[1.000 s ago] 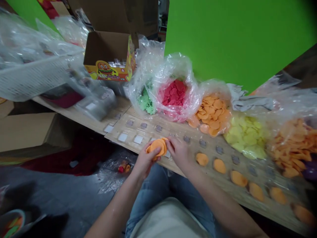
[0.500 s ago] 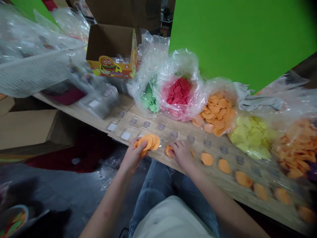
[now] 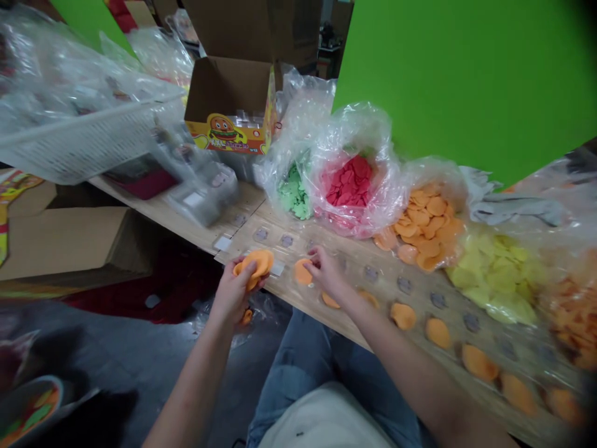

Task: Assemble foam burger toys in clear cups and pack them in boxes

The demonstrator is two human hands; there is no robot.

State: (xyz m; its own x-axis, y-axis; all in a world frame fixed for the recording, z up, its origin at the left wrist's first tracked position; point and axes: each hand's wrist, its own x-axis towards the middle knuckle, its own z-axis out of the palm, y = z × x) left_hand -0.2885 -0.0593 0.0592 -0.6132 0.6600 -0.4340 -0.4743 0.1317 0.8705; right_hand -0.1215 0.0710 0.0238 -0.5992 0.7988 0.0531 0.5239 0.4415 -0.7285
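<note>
Left hand (image 3: 231, 294): clamped on a stack of orange discs (image 3: 254, 264).
Right hand (image 3: 329, 274): fingers pinched together, just beside a lone orange disc (image 3: 303, 272) on the bench (image 3: 351, 292).

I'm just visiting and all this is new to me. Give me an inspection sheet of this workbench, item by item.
Surface: pale wooden board with rows of small grey square recesses.
Job's things: flat orange discs set out along the board; clear plastic bag of red discs behind, among bags of green, orange and yellow discs.
Clutter: white plastic basket; open cardboard box printed with a burger.
Hands: left hand holds a stack of orange discs; right hand is beside a single orange disc.
Cables: nothing seen.
Surroundings: bright green panel behind; grey floor below.
</note>
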